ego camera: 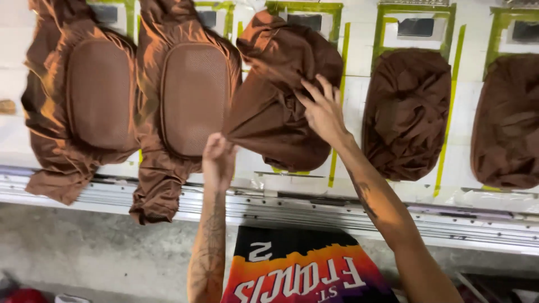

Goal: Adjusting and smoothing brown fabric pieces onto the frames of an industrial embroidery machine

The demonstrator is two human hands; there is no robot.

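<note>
While the left hand [218,159] pinches the lower left corner of a crumpled brown fabric piece [275,95] and draws it out to a taut point, the right hand [321,110] lies on the cloth's right side with its fingers spread and pressed into the folds. That brown fabric piece sits between the two hands, on the third station from the left of a long white work table [353,106] marked with yellow-green tape outlines [450,106]. It is bunched and heavily wrinkled, with a rounded top and a shiny, satiny surface, and its lower edge hangs close to the metal rail [314,207] along the table's front. To its left, two smoothed brown fabric pieces [101,95] are stretched over rounded pads so that an oval mesh-textured panel shows in the middle of each, their loose ends draping over the rail. To its right, two darker brown crumpled bundles [405,112] lie in their own taped outlines, well apart from both hands. Below the rail, between the forearms, lies a printed garment in black, orange and purple [303,275] with white lettering.
</note>
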